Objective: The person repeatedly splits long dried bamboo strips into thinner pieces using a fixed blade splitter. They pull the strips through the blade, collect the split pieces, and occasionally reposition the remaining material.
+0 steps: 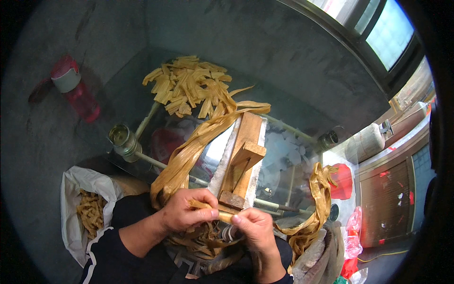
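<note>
Both hands pinch one narrow tan strip (pixel 225 216) of dried plant fibre, stretched between them just before the near end of a wooden jig (pixel 244 149). My left hand (pixel 189 209) grips its left part, and my right hand (pixel 253 225) holds its right end between thumb and fingers. The jig lies on a white cloth (pixel 260 142) on a glass table and bears an upright wooden block. Long flat fibre strips (pixel 191 145) run from the jig's far end down to the left hand's side. Short cut pieces (pixel 188 81) form a pile at the table's far side. Curled scraps lie below the hands.
A white sack (pixel 92 181) of small folded pieces stands at the left. More long strips (pixel 319 191) hang over the table's right edge. A pink bottle (pixel 79 92) lies upper left. A metal table-corner fitting (pixel 124 142), a gas cylinder (pixel 365 142) and red plastic bags (pixel 351 245) are around.
</note>
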`<state>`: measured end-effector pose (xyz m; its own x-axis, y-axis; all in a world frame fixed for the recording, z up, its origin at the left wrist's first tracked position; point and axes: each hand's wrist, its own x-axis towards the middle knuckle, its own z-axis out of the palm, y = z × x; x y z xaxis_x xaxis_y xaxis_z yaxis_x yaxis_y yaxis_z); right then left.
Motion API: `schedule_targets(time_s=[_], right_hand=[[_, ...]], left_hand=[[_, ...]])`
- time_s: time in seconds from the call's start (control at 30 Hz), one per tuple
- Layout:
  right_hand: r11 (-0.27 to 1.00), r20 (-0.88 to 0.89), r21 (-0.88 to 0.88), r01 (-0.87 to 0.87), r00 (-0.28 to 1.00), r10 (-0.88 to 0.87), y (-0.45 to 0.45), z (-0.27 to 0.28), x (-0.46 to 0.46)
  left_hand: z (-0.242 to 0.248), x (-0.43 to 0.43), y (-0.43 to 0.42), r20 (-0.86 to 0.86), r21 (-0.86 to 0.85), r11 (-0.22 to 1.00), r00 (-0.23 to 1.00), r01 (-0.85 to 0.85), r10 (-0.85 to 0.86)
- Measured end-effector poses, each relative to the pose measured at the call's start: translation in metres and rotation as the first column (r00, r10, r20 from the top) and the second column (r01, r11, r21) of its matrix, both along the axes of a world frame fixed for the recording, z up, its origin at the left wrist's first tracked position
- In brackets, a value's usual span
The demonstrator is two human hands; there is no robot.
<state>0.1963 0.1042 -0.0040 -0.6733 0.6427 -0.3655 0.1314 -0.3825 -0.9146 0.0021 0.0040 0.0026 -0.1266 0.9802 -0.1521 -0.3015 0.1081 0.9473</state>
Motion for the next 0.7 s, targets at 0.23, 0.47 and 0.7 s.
schedule_targets(time_s=[0.23,0.47,0.7], right_hand=[[0.513,0.023,0.841,0.172,0.936,-0.351,0.035,-0.007,-0.026],[0.393,-0.045,0.901,0.184,0.941,-0.336,0.034,-0.021,-0.023],[0.438,-0.216,0.897,0.057,0.922,0.321,-0.007,0.012,-0.027]], left_hand=[[-0.016,0.007,0.047,-0.296,0.173,0.936,0.891,-0.306,0.346],[-0.023,0.009,0.041,-0.605,0.521,0.817,0.570,-0.245,0.557],[-0.010,0.032,0.001,-0.082,0.038,0.994,0.991,-0.104,0.107]])
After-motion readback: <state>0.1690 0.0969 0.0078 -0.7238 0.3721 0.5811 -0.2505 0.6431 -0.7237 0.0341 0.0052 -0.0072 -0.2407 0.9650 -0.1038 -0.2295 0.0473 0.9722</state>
